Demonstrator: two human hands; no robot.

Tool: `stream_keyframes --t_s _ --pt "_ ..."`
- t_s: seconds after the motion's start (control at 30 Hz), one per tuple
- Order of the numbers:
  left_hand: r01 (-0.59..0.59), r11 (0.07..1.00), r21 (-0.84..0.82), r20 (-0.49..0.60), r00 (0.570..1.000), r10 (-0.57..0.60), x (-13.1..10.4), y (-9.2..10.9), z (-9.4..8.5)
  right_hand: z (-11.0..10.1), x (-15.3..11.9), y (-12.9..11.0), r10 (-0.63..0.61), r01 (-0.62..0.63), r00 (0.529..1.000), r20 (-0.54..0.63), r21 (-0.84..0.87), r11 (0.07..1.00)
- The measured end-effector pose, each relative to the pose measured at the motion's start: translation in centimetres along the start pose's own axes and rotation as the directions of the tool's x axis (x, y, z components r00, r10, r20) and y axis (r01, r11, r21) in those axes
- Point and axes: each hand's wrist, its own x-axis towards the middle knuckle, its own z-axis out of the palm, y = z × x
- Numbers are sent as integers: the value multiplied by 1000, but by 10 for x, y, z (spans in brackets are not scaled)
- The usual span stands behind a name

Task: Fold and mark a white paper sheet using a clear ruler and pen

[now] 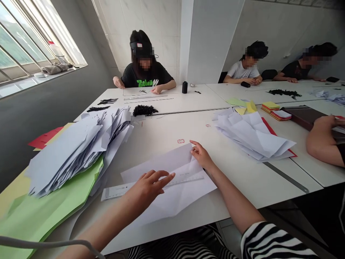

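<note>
A white sheet of paper [185, 201] with fold creases lies on the table in front of me. Across it, at a slant, rests a clear plastic ruler [115, 191]. My left hand [151, 185] is over the middle of the ruler, palm down, fingers stretched out and apart; whether the fingertips press on it I cannot tell. At the sheet's far right corner, my right hand [199, 154] has the paper's edge between its thumb and fingers. A crease line runs from there towards the ruler.
Left of me stands a thick pile of white paper strips [70, 154] over green sheets [61, 201]. To the right are more white papers [250, 133], a metal ruler [287, 176] and sticky notes [270, 106]. A person [145, 72] sits opposite; black cords [145, 110] lie between us.
</note>
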Motion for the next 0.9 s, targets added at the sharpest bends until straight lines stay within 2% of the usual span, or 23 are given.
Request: stream_keyframes --t_s 0.1,0.3,0.37,0.43,0.5,0.57,0.67,0.73,0.8,0.83,0.9 --pt "23 999 -44 5 1000 -23 3 -4 -2 6 4 0 -6 6 1000 -2 1 1000" --pt "-72 996 -50 91 993 76 7 3 -1 21 12 -3 -44 45 999 10 -28 999" --pt "-13 995 -99 42 999 17 8 1 2 25 12 -3 -40 40 999 3 -36 999" --pt "122 969 -214 -28 991 -131 10 -4 2 27 11 -1 -33 33 999 -16 -47 998" --pt "266 883 -387 -60 948 -312 14 -12 -3 28 9 2 -29 26 999 -42 -54 998" --pt "338 721 -605 -48 888 -456 20 -18 -13 28 8 5 -32 28 997 -66 -57 998" --pt "307 385 -870 9 793 -610 32 -22 -25 30 4 6 -44 37 996 -81 -79 996" --pt "242 230 -943 23 735 -678 40 -22 -20 32 2 5 -54 45 995 -84 -110 993" --pt "225 168 -960 38 697 -716 45 -23 -4 34 0 4 -63 51 994 -85 -142 989" --pt "253 172 -952 54 694 -718 46 -24 8 35 -1 4 -66 52 994 -85 -160 986" --pt "357 268 -895 82 721 -688 42 -27 34 36 -2 4 -70 52 994 -88 -196 979"
